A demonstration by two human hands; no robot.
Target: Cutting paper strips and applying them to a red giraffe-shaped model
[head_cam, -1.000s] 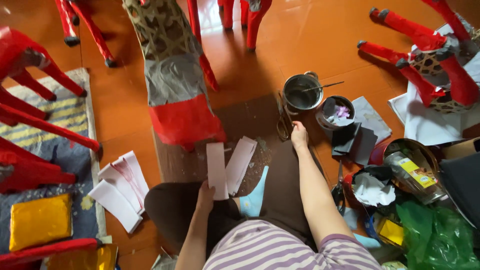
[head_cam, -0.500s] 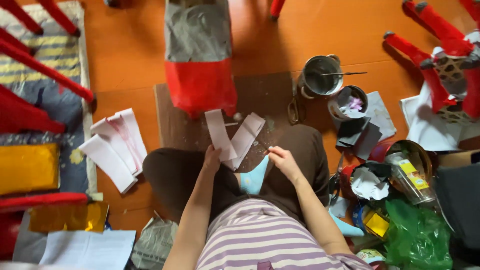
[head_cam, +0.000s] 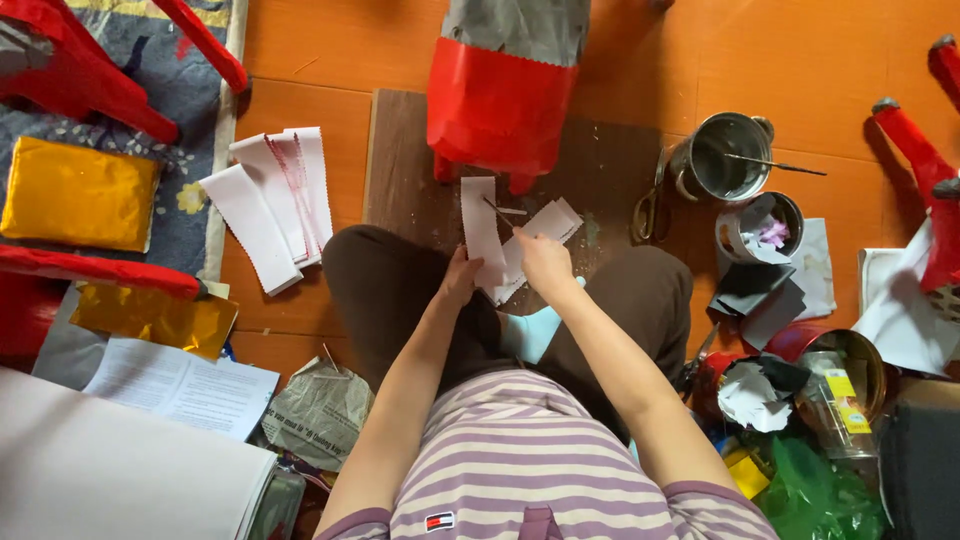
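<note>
Two hands | left hand (head_cam: 460, 280) pinches upright paper strip (head_cam: 478, 225) | right hand (head_cam: 545, 262) pinches brush (head_cam: 499, 213), diagonal

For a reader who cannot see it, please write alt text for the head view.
A seated person's left hand holds white paper strips on a brown board while the right hand works a thin stick over them; scissors and a metal pot lie nearby.

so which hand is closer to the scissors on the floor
Right. The right hand is over the white paper strips, a short way left of the scissors; the left hand sits farther left.
</note>
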